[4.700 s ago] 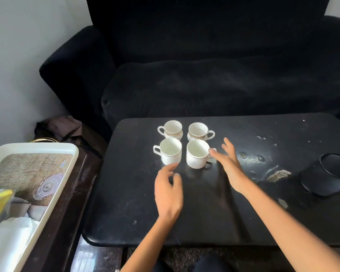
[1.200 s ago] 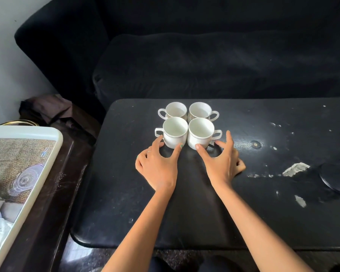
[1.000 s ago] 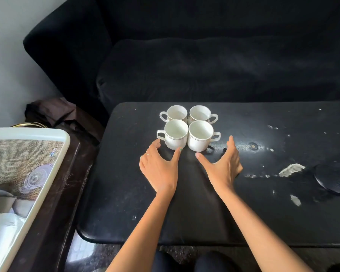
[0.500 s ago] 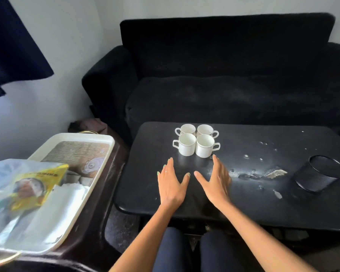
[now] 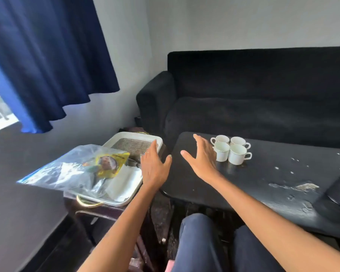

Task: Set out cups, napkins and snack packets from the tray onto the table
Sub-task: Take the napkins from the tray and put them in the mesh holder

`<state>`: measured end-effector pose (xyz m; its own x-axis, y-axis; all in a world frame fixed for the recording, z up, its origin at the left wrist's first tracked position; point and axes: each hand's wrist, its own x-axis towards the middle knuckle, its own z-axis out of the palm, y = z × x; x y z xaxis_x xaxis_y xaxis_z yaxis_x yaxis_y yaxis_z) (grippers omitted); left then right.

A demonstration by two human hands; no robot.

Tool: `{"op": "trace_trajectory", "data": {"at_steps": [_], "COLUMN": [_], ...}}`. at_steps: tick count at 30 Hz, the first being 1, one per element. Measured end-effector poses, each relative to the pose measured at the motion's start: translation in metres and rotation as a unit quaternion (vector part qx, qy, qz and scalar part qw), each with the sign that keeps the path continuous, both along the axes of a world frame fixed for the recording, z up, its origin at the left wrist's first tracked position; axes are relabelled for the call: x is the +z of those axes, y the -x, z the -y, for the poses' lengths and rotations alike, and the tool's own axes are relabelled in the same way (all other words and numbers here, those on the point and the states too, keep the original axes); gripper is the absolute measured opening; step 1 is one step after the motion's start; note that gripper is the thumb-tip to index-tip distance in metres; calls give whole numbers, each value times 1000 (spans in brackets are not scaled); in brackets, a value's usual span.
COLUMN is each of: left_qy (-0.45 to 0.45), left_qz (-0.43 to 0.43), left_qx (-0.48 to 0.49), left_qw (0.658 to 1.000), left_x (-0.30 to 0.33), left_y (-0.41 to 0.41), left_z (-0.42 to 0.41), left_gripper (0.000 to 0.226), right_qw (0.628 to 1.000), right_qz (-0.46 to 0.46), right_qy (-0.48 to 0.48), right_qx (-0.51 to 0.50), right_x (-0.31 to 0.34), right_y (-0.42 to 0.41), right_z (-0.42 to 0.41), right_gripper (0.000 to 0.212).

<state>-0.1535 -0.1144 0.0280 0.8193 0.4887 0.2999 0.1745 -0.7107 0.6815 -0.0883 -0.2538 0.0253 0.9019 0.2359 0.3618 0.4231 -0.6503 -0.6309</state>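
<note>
Cups, four white ceramic ones (image 5: 230,150), stand clustered right of centre on the black counter (image 5: 263,179). Left hand (image 5: 154,169) hovers over the white rectangular tray (image 5: 124,201) at lower left, fingers released; yellow snack packet (image 5: 111,163) and white napkins (image 5: 122,183) lie there. Right hand (image 5: 201,160) hangs open beside the cups.

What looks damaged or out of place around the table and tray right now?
The black table has pale chipped patches near its right front, like worn finish. The clear plastic bag of snack packets overhangs the white tray's left edge. The four cups stand upright and tidy.
</note>
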Motion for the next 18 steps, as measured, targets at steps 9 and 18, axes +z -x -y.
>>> {"op": "trace_trajectory", "data": {"at_steps": [9, 18], "left_qy": [13, -3], "left_qz": [-265, -436], "left_qx": [17, -26], "left_qw": [964, 900], "left_x": [-27, -34], "left_y": [41, 33], "left_z": [-61, -65], "left_gripper": [85, 97], "right_qw": [978, 934], "right_qz": [-41, -135], "right_qy": [124, 214], "right_qx": [163, 252], "right_x": [6, -19], "right_y": [24, 7], "right_z": [-87, -130], "right_gripper": [64, 52]}}
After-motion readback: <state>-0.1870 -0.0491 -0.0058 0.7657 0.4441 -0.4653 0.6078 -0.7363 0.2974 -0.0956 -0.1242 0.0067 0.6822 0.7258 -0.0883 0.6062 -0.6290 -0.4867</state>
